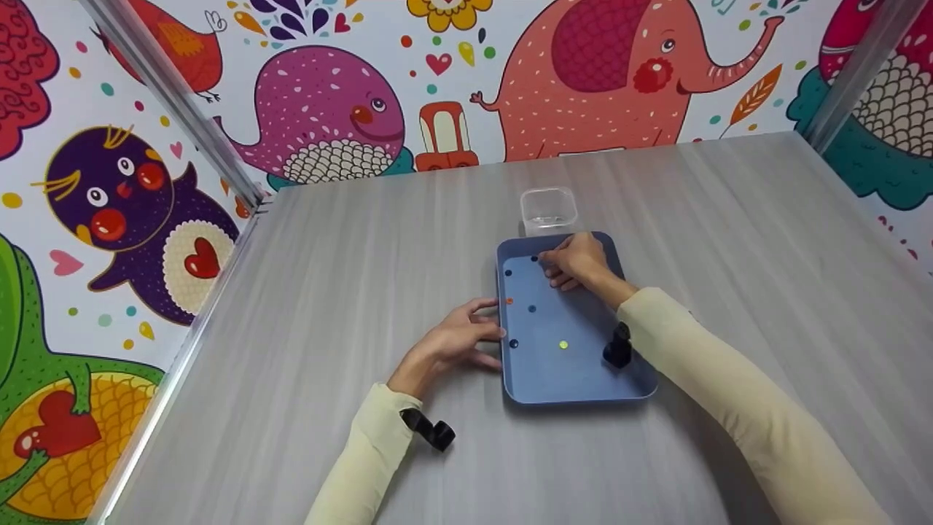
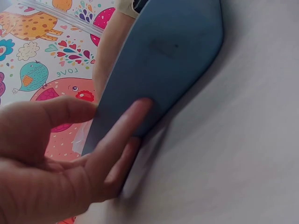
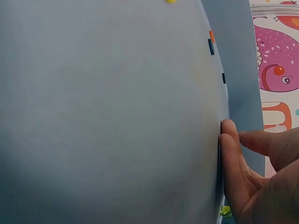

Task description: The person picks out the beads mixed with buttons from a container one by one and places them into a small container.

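A shallow blue tray (image 1: 579, 390) holds small round button-like pieces. In the head view, my right hand (image 1: 579, 259) reaches inside the tray's far end, its fingertips beside a dark piece (image 1: 534, 259). The right wrist view shows the fingers (image 3: 230, 154) low against the tray floor and the thumb close to them, with no piece visible between. My left hand (image 1: 459, 335) rests against the tray's left side, thumb at the rim and fingers (image 2: 124, 130) along the outer wall. Dark pieces (image 1: 508, 273) (image 1: 514, 343), an orange piece (image 1: 509, 300), a blue piece (image 1: 532, 308) and a yellow piece (image 1: 563, 345) lie inside.
A clear plastic container (image 1: 548, 210) stands just beyond the tray's far edge. The grey wood-grain table (image 1: 350, 292) spreads around both. Printed cartoon panels (image 1: 328, 109) stand behind it and at the sides. Black camera mounts (image 1: 430, 430) sit at both wrists.
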The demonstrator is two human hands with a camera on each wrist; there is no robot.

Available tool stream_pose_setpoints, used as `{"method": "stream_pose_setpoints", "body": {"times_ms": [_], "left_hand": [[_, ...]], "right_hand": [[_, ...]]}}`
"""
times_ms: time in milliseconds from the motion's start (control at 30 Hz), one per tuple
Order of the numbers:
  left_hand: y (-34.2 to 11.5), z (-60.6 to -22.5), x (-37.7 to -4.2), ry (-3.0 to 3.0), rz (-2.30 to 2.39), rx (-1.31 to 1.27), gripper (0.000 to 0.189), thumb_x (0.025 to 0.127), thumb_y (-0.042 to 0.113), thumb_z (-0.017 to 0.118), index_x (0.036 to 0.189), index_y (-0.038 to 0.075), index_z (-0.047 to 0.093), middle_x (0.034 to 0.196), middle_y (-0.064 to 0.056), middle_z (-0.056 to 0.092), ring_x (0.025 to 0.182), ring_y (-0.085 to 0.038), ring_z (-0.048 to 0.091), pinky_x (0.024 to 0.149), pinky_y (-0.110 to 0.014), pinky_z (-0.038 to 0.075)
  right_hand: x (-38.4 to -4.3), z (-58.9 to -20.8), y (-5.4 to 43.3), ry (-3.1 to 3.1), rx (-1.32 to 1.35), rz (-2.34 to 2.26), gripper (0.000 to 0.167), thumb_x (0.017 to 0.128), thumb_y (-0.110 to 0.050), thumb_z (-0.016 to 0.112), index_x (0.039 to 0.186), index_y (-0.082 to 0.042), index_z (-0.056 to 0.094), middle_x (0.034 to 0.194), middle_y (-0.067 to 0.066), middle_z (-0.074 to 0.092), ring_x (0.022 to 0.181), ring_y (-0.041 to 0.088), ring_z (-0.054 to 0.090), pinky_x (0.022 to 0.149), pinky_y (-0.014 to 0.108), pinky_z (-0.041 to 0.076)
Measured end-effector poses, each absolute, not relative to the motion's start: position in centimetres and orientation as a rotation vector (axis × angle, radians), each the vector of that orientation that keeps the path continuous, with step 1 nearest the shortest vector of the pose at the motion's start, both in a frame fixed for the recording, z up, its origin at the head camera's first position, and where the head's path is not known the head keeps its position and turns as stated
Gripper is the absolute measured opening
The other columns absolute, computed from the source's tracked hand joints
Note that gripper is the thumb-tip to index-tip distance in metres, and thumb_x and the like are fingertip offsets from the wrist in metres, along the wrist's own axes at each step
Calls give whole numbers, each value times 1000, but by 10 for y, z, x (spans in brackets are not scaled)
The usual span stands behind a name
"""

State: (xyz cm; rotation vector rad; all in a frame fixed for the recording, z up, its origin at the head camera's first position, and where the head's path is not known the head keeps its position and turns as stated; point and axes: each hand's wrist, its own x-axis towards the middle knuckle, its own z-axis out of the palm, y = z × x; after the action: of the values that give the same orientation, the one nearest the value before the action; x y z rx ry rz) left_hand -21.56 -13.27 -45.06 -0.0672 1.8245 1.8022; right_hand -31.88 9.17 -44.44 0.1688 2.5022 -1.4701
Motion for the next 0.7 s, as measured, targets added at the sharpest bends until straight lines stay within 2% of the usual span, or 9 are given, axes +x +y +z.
{"method": "stream_pose_setpoints", "body": {"times_ms": [700], "left_hand": [[-134,-450,-215,1835,1796,-68,67,91,-2,59,153,8,35,135,-23,54,111,-29,65,72,-41,67]], "right_hand": [[-323,-446,87,2529,233,-1446,23,95,-19,67,103,2,71,68,3,71,51,11,68,50,26,62]]}}
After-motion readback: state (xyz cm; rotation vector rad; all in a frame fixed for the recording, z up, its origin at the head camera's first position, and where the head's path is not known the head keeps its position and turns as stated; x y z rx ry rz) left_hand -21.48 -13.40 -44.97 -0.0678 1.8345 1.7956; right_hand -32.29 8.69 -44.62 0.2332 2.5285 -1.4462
